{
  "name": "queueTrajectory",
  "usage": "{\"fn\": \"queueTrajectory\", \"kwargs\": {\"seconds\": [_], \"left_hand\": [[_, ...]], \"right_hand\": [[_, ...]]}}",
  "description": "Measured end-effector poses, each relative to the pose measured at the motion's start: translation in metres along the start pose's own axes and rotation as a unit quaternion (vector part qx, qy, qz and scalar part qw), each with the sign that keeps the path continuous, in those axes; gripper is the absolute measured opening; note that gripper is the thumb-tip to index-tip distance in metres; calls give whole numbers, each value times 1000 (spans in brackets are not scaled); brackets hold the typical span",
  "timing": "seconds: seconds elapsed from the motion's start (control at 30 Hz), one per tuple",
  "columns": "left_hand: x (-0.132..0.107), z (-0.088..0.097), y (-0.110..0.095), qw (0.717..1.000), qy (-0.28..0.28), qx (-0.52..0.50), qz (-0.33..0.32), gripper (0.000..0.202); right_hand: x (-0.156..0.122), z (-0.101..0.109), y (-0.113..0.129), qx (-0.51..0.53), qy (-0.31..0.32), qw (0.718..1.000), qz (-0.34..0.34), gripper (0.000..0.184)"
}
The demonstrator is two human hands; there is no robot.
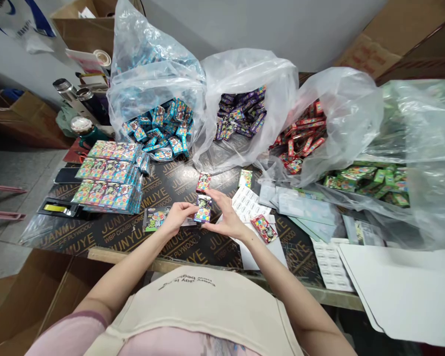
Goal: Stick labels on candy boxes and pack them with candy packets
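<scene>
Along the black table's (215,254) front edge, your right hand (225,217) curves open while your left hand (178,217) pinches the purple box (203,209) by its left side. The box lies between them, long axis running front edge to back; right-hand contact is unclear.

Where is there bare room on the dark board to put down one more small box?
Behind the left hand, bare board shows between the stacked packs and the rear loose red box. Another patch lies between those packs and the wooden front edge. It is crowded at the back, by open bags, and at the right, by flat plastic sheets.
</scene>
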State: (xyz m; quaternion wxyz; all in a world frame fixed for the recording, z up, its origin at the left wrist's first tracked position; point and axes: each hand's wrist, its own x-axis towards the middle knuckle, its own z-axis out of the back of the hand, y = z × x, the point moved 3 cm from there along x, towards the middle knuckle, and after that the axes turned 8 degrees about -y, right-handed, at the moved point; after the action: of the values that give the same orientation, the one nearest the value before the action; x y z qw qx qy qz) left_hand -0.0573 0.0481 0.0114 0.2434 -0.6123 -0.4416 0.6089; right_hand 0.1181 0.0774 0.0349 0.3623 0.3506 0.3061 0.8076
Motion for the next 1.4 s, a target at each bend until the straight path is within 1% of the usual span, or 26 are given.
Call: {"fn": "queueTrajectory", "kwargs": {"seconds": [0.07,0.13,0.2,0.23,0.27,0.3,0.33,0.37,0.47,0.57,0.7,0.77,0.87,0.93,0.97,1.0,1.03,1.07,1.1,1.13,1.17,1.2,1.23,1.27,1.3,1.4], "left_hand": [[-1,0,-1,1000,3,-5,2,34],[-4,-2,0,999,29,-36,29,40],[-9,-7,3,989,87,-88,87,48],[-12,-10,6,978,123,-115,121,52],[-14,-13,9,967,153,-138,149,54],[-15,-15,11,959,169,-156,168,54],[-16,-16,13,955,167,-170,175,52],[-15,-17,15,957,149,-177,174,49],[-12,-16,15,975,79,-154,140,41],[-10,-16,12,987,64,-105,103,40],[-10,-12,9,996,26,-73,50,44],[-10,-11,10,997,21,-65,38,47],[-10,-10,10,999,30,-37,24,49],[-9,-4,7,999,36,18,-19,46],[-8,1,4,995,39,68,-59,43],[-8,7,1,984,40,134,-113,40],[-7,13,-3,959,41,217,-176,41],[-6,19,-5,919,43,310,-239,49],[-5,25,-6,866,49,403,-290,66],[-4,30,-4,809,58,487,-325,84],[-2,35,-1,757,69,553,-342,99],[0,39,3,717,80,599,-347,106],[2,42,6,693,89,625,-347,108],[4,44,10,683,93,635,-349,107],[5,45,12,681,93,634,-354,106],[5,45,14,700,85,602,-374,109]], "right_hand": [[-2,-5,2,25,-26,999,-16,81],[-3,-9,1,94,-62,992,-51,79],[-4,-15,0,180,-91,976,-84,81],[-4,-18,-1,219,-99,966,-96,83],[-5,-21,-2,252,-101,957,-104,85],[-6,-24,-2,274,-98,951,-107,87],[-7,-26,-1,285,-92,948,-108,88],[-9,-27,-1,282,-87,950,-106,89],[-13,-25,2,206,-72,972,-92,91],[-15,-17,6,110,-58,991,-53,93],[-14,-9,12,45,-39,998,-7,85],[-13,-9,14,31,-36,999,3,81],[-12,-9,15,20,-45,999,17,79],[-12,-7,11,-1,-62,998,18,79],[-13,-6,7,-20,-75,997,16,80],[-14,-4,1,-44,-87,995,15,79],[-15,-3,-5,-70,-97,993,13,78],[-17,-3,-11,-96,-102,990,11,78],[-19,-3,-18,-120,-100,988,9,77],[-21,-5,-24,-141,-90,986,6,76],[-24,-8,-29,-160,-75,984,3,75],[-27,-11,-32,-175,-57,983,-1,74],[-29,-15,-34,-186,-40,982,-4,73],[-31,-19,-34,-192,-25,981,-6,72],[-33,-22,-33,-192,-15,981,-8,71],[-35,-27,-28,-157,3,987,-14,73]]}}
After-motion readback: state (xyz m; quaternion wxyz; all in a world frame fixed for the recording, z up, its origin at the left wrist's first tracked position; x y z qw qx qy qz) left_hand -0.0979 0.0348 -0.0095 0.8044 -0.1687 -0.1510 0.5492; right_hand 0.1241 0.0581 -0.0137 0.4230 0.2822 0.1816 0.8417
